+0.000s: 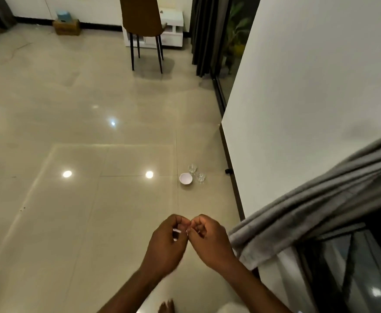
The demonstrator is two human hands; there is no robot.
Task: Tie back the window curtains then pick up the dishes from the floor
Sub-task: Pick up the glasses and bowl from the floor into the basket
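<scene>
Head view: both hands' fingers point(180, 222) curled, pinching a white strip point(176, 231).

dim, warm indoor light. ceiling lamps glare as bright round spots on the glossy floor point(83, 132). the chair point(143, 23) casts a soft shadow. wide-angle bending warps the edges; the left hand point(165, 242) is slightly motion-blurred.

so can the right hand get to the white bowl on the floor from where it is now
Probably not yet. The right hand is pinching something small with the left hand, and the bowl lies farther off across bare floor. Nothing blocks the way.
</scene>
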